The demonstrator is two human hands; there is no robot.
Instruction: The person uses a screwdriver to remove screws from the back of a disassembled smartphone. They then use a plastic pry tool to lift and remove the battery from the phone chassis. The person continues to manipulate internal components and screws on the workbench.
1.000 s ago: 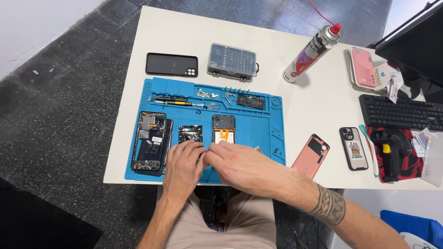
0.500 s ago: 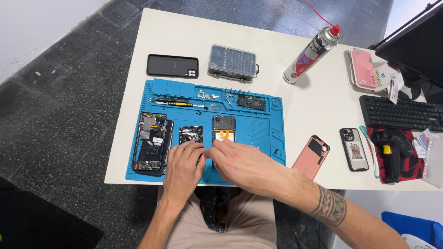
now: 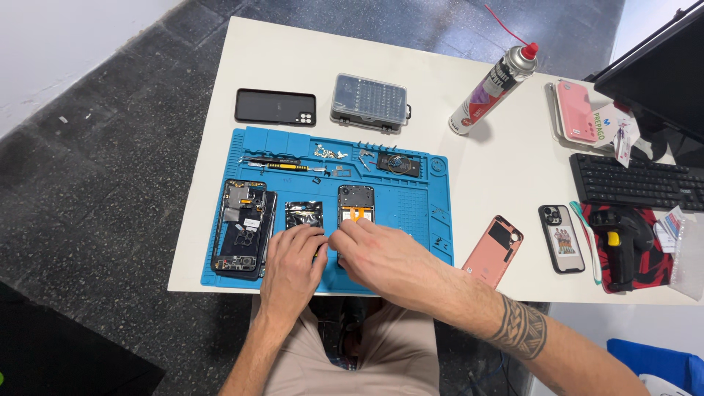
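Hands: left hand (image 3: 292, 265) and right hand (image 3: 381, 257) lie side by side at the near edge of the blue repair mat (image 3: 418, 220), fingertips meeting over a small part hidden beneath them; fingers curled and pinched together, though what they grip cannot be told.
Opened phone: dark handset (image 3: 243, 229) with back removed and circuit boards exposed, lying flat at the left end of the mat, just beside the left hand.
Loose parts: silver foil pouch (image 3: 303, 213) and a black phone component with orange flex strip (image 3: 356, 205), both on the mat just beyond the fingertips.
Tools: screwdriver and tweezers (image 3: 279, 164) in the mat's upper tray, with small screws (image 3: 330, 152) scattered near.
Progress: by judgement, disassembly is well along, the handset being open and parts laid out; reassembly not yet begun, as the shell remains bare.
Table: black phone back cover (image 3: 276, 107), clear bit case (image 3: 369, 100), spray can with red straw (image 3: 493, 88), pink back cover (image 3: 492, 251), cased phone (image 3: 562, 238), keyboard (image 3: 634, 183).
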